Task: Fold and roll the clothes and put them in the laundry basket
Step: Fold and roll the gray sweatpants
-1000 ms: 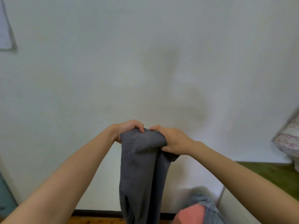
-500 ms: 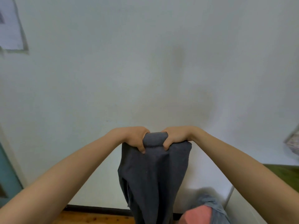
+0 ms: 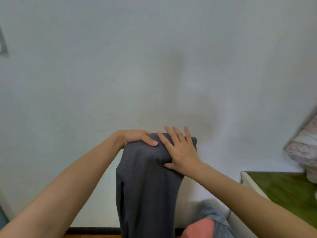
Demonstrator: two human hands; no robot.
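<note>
Garment [image 3: 147, 186]: grey, hangs in mid-air before the wall | left hand [image 3: 137, 139] clamps the top edge | right hand [image 3: 180, 150] lies flat, fingers spread, thumb tucked under | advice: roll tight, edges level | basket unseen

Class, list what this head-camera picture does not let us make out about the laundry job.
- Laundry basket: not in the head view at all.
- Grey garment: lower part cut off by the bottom edge.
- Left hand: fingers hidden behind the garment.
- Pink and grey clothes: cut off at the bottom, type unclear.
- Floral bundle: blurred, cut by the right edge.
</note>
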